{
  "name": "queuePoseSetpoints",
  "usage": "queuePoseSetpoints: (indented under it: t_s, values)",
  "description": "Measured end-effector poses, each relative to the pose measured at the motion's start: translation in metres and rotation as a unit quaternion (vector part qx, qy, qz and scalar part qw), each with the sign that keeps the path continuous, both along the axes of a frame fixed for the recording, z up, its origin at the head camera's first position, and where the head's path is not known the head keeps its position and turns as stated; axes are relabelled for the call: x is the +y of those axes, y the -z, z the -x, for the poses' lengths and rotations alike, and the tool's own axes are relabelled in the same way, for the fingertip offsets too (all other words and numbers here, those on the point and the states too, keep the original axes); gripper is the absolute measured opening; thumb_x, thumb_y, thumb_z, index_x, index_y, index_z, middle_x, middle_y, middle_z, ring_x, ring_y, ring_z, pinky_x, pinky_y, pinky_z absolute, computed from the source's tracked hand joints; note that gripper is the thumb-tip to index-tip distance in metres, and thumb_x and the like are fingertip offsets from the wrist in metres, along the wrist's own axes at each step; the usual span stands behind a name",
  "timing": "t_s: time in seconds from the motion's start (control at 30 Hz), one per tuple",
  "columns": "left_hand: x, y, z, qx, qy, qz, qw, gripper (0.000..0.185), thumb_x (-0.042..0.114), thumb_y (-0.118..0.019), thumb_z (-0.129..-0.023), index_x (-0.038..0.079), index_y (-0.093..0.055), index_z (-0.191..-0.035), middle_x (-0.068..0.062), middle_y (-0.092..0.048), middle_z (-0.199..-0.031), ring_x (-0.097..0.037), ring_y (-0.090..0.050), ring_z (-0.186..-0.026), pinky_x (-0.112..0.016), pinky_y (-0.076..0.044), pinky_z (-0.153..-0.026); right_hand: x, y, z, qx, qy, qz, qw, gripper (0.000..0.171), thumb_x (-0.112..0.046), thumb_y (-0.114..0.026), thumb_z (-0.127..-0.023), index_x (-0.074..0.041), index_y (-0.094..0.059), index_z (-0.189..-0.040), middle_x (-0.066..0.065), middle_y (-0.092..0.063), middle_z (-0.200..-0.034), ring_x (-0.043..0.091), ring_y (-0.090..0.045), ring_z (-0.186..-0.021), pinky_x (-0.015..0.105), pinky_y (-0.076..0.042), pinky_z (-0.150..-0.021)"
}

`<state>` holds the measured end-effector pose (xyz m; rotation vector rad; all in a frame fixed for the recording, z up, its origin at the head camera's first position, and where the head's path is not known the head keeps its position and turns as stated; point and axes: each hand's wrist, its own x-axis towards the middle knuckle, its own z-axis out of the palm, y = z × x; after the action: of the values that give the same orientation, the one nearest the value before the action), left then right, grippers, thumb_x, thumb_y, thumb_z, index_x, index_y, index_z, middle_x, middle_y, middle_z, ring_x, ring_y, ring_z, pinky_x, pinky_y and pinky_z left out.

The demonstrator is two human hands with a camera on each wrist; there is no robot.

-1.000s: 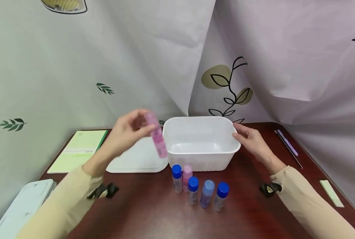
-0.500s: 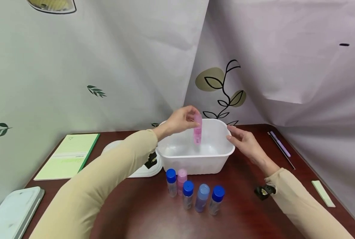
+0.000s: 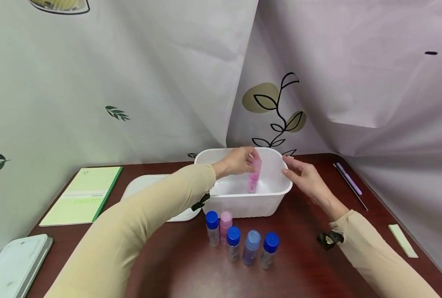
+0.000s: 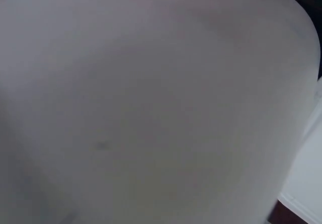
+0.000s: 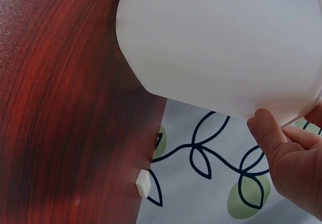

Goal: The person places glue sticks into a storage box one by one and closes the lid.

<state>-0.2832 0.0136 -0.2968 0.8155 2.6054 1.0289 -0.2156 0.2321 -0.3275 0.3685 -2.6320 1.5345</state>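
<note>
My left hand reaches into a white plastic box and holds a small pink bottle between thumb and fingers. The bottle is nearly upright, low inside the box. My right hand grips the box's right rim; in the right wrist view its fingers press the outer wall. In front of the box stand another pink bottle, a light-blue bottle and dark-blue-capped clear bottles. The left wrist view shows only a close white box wall.
A white lid lies left of the box, partly behind the left sleeve. Farther left are a green notepad and a white case. On the right lie a purple pen, a thin dark stick and a pale strip.
My left hand has carried the pink bottle from left of the box, over its rim and down inside. The right hand stays at the rim. The view has shifted slightly.
</note>
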Motion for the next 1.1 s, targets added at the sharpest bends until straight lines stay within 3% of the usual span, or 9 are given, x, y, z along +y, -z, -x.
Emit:
queuePoseSetpoints:
  t_s: [0.27,0.5,0.77,0.87,0.97,1.1]
  values:
    - [0.008,0.006,-0.002,-0.002,0.006,0.016,0.9998,0.029,0.003,-0.071,-0.081,0.002,-0.057,-0.106,-0.014,-0.067,-0.110,-0.022,-0.063,-0.104,-0.023,-0.051,-0.084,-0.001,0.000,-0.001,0.005,0.001,-0.005,1.000,0.049,-0.012,-0.056,-0.095,0.008,-0.040,-0.137,0.027,-0.034,-0.145,0.040,-0.035,-0.133,0.002,-0.039,-0.082]
    - [0.009,0.008,-0.004,0.007,0.007,0.019,0.9998,0.030,0.004,-0.072,-0.080,0.002,-0.058,-0.107,-0.014,-0.068,-0.109,-0.020,-0.064,-0.103,-0.022,-0.051,-0.084,-0.002,0.002,-0.001,0.010,0.003,-0.001,1.000,0.048,-0.012,-0.055,-0.095,0.007,-0.040,-0.137,0.027,-0.035,-0.144,0.040,-0.042,-0.128,0.004,-0.042,-0.080]
    - [0.006,0.009,-0.005,-0.028,-0.004,0.000,0.9996,0.034,0.003,-0.068,-0.083,0.001,-0.057,-0.116,-0.015,-0.065,-0.117,-0.022,-0.062,-0.110,-0.025,-0.051,-0.089,0.000,0.004,-0.001,0.011,0.003,-0.002,1.000,0.049,-0.014,-0.054,-0.096,0.007,-0.039,-0.138,0.027,-0.038,-0.143,0.040,-0.045,-0.125,0.005,-0.043,-0.079]
    - [0.002,0.005,-0.006,-0.041,0.000,-0.003,0.9991,0.043,0.004,-0.066,-0.085,0.001,-0.054,-0.125,-0.016,-0.062,-0.123,-0.022,-0.058,-0.115,-0.026,-0.049,-0.093,0.000,0.006,0.000,0.007,0.006,-0.002,1.000,0.050,-0.014,-0.054,-0.096,0.007,-0.039,-0.138,0.027,-0.040,-0.142,0.039,-0.046,-0.124,0.005,-0.043,-0.079]
    - [-0.008,-0.007,-0.011,-0.059,0.009,-0.027,0.9978,0.050,0.007,-0.066,-0.086,0.000,-0.049,-0.132,-0.017,-0.059,-0.127,-0.023,-0.056,-0.119,-0.027,-0.048,-0.095,0.000,0.006,0.000,0.003,0.006,-0.003,1.000,0.050,-0.015,-0.054,-0.096,0.006,-0.039,-0.139,0.027,-0.040,-0.142,0.039,-0.046,-0.125,0.005,-0.043,-0.079]
    - [-0.037,-0.028,-0.028,-0.076,0.038,-0.091,0.9923,0.045,0.013,-0.066,-0.088,0.001,-0.053,-0.129,-0.015,-0.062,-0.122,-0.021,-0.060,-0.113,-0.029,-0.049,-0.094,-0.001,0.004,0.000,0.003,0.006,-0.001,1.000,0.050,-0.014,-0.054,-0.096,0.007,-0.039,-0.138,0.026,-0.039,-0.143,0.039,-0.044,-0.126,0.004,-0.042,-0.079]
